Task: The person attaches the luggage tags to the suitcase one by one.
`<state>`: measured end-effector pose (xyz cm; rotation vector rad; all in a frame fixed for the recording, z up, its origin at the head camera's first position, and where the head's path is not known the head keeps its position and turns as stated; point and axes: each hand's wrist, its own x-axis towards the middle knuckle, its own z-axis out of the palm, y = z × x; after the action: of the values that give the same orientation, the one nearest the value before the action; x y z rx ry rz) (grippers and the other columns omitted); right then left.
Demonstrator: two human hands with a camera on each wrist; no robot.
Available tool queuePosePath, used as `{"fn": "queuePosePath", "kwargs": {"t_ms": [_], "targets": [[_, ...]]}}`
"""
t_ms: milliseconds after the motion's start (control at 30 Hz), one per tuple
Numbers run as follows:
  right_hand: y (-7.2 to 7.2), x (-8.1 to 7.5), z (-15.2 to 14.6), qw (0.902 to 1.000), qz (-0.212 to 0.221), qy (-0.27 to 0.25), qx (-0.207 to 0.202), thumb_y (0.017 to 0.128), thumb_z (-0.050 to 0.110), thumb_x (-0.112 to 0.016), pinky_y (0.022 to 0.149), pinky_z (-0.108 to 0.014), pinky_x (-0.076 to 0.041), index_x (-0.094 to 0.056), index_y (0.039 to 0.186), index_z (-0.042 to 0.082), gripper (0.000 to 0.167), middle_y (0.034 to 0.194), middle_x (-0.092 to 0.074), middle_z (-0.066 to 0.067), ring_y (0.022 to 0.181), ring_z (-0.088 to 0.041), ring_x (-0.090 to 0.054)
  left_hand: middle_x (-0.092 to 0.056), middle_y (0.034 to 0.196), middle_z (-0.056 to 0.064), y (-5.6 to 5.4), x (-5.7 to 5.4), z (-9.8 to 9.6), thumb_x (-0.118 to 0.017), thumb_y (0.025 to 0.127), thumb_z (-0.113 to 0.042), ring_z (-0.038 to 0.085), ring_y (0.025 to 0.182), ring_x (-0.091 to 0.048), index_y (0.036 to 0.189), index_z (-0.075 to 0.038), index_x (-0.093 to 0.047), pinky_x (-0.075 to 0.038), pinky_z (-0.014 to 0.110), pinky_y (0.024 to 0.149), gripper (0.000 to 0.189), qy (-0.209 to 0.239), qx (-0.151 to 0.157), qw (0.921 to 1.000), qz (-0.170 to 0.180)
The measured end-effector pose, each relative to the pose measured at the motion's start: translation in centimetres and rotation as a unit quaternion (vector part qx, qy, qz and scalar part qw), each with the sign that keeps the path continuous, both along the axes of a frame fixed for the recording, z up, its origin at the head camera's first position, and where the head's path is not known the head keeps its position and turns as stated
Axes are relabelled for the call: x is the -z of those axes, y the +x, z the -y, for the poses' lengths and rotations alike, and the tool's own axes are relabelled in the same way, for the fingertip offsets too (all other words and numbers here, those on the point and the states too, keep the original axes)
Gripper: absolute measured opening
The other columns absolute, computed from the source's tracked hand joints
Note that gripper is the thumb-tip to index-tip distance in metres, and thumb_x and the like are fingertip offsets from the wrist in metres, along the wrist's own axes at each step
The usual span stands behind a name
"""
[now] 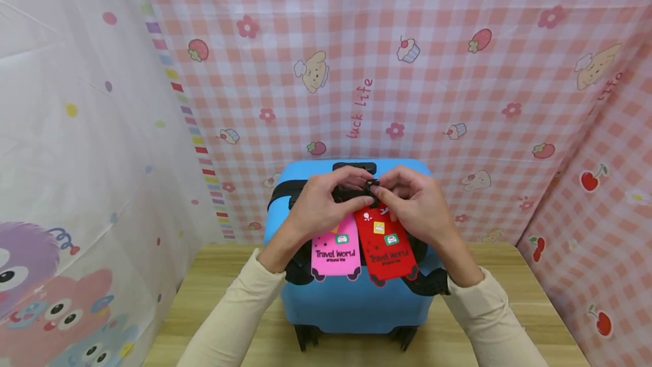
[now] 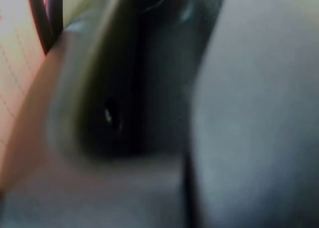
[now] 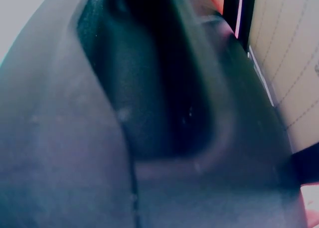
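A blue suitcase [image 1: 356, 304] stands on the wooden table, with a black strap [image 1: 287, 188] running across its top. At the middle of the strap, my right hand [image 1: 423, 208] pinches a small black buckle [image 1: 373, 184] between thumb and fingers. From the other side my left hand [image 1: 318, 203] holds the strap close to that buckle, its thumb and index finger curved round it. Below the fingers hang a pink luggage tag [image 1: 334, 265] and a red luggage tag [image 1: 389, 262], both printed with "Travel World". The fingers partly hide the buckle and the tags' upper ends.
Behind the suitcase hangs a pink checked curtain [image 1: 433, 89]; a white patterned curtain [image 1: 137, 157] is at left. The wooden table [image 1: 219, 293] shows on both sides. Blurred dark surfaces fill most of both wrist views. A black handle [image 1: 355, 167] sits on the suitcase top.
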<state>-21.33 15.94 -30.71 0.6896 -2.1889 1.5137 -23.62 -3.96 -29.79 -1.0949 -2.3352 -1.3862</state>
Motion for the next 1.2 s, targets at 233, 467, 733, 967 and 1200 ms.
{"fn": "queuePosePath", "kwargs": {"t_ms": [233,467,733,967,1200], "targets": [[0.02,0.05,-0.03,0.9997,-0.008,-0.011,-0.022,0.091,0.002,-0.069,0.050,-0.028,-0.051,-0.068,0.092,-0.002,0.004,0.067,-0.064,-0.010,0.047,-0.016,-0.054,-0.072,0.111,-0.002,-0.11,0.10,0.05,-0.075,0.090,-0.019,0.009,0.100,-0.067,0.120,-0.014,-0.070,-0.052,0.028,0.091,0.031,-0.010,0.005,0.9998,-0.016],[0.07,0.13,-0.23,0.9994,-0.022,-0.001,-0.027,0.091,0.001,-0.069,0.051,-0.026,-0.050,-0.073,0.093,0.003,0.004,0.078,-0.063,-0.007,0.051,-0.015,-0.054,-0.072,0.108,-0.005,-0.09,0.04,0.01,-0.075,0.089,-0.022,0.007,0.097,-0.065,0.117,-0.018,-0.073,-0.052,0.027,0.088,0.028,-0.028,-0.004,0.9994,-0.019],[0.07,0.14,-0.22,0.9975,-0.058,0.004,-0.041,0.089,-0.002,-0.069,0.053,-0.024,-0.050,-0.072,0.092,0.005,0.008,0.089,-0.062,-0.006,0.057,-0.014,-0.059,-0.074,0.108,-0.005,0.03,-0.10,0.05,-0.076,0.088,-0.023,0.005,0.097,-0.065,0.117,-0.019,-0.074,-0.053,0.025,0.085,0.029,-0.035,-0.018,0.9992,-0.006],[0.10,0.16,-0.32,0.9972,-0.062,0.009,-0.041,0.090,-0.002,-0.068,0.053,-0.024,-0.050,-0.070,0.093,0.003,0.006,0.090,-0.063,-0.005,0.058,-0.014,-0.058,-0.074,0.109,-0.004,-0.01,-0.05,-0.01,-0.077,0.088,-0.023,0.005,0.098,-0.065,0.118,-0.020,-0.075,-0.053,0.025,0.083,0.031,-0.034,-0.023,0.9991,-0.004],[0.17,0.14,-0.41,0.9952,-0.077,0.015,-0.059,0.091,0.000,-0.068,0.054,-0.023,-0.047,-0.066,0.093,0.003,0.004,0.097,-0.063,-0.003,0.061,-0.014,-0.056,-0.074,0.112,-0.005,0.18,-0.22,-0.03,-0.076,0.088,-0.025,0.005,0.097,-0.064,0.118,-0.023,-0.075,-0.052,0.027,0.080,0.030,-0.051,-0.048,0.9975,-0.010]]}}
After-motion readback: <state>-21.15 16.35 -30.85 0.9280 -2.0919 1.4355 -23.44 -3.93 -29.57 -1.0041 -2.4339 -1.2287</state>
